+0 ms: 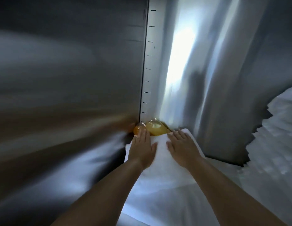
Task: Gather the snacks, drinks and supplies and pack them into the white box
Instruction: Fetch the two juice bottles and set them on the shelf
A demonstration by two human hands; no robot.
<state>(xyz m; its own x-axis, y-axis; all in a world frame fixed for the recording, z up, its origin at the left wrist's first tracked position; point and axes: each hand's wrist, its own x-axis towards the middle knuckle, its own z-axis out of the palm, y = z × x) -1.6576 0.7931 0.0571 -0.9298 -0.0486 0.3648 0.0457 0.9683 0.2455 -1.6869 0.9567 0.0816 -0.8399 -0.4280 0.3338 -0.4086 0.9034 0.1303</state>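
- The left hand (142, 145) lies flat, palm down, on the top face of the white box (161, 176), in the lower middle of the frame.
- The right hand (182, 146) lies flat on the same white face just beside it, with a strip of white showing between the two.
- The fingers (144, 133) of both hands are straight and close together, pointing towards the top of the frame. They grip nothing.
- An amber translucent pack (156, 128) shows just above the box's far edge, between the two sets of fingertips.
- A smaller orange piece (136, 129) sits left of it, touching the left fingertips.
- Grey metal panels (68, 70) fill the upper frame, heavily blurred.
- A pale upright strip (152, 62) with short dark slots runs down to the pack.
- A white, jagged-edged patch (275, 136) at the right edge is too blurred to identify.
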